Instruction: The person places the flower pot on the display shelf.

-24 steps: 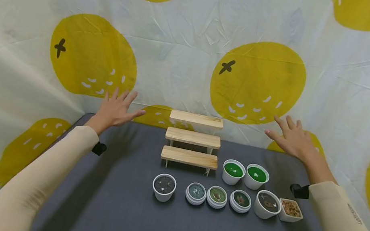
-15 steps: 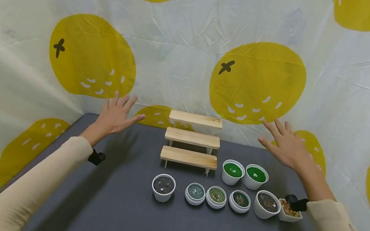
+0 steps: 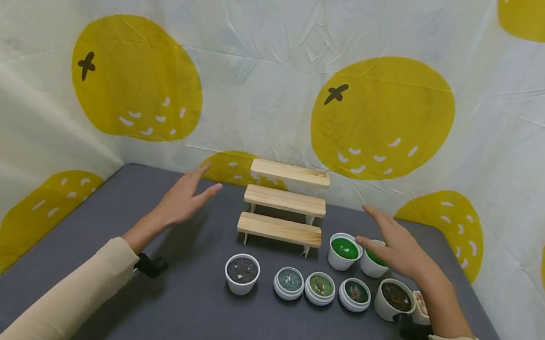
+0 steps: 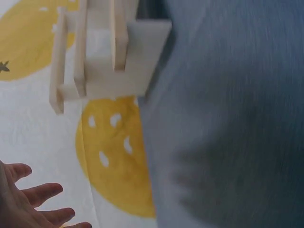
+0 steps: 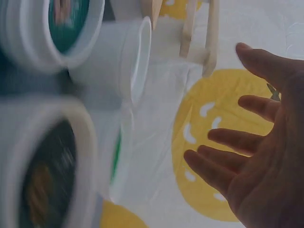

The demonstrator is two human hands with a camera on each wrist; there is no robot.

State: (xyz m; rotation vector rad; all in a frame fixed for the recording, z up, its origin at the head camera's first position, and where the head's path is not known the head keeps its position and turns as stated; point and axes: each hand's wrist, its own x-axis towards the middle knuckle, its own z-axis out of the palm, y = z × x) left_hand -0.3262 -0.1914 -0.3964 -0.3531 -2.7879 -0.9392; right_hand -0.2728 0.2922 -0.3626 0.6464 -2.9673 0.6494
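Left of centre, the left hand (image 3: 178, 201) spreads its fingers and holds nothing; right of centre, so does the right hand (image 3: 402, 252), partly hiding one of two green cups (image 3: 344, 249). Standing close together, these could tip if a low sweep clips one.

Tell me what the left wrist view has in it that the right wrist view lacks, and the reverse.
Only the left wrist view: the left hand, fingers spread, and a broad dark shadow on the grey tabletop.

Only the right wrist view: the right hand, touching nothing, and white containers, some blurred, one showing a strip of green.

Both: part of the wooden stand and the pale cloth printed with yellow shapes.
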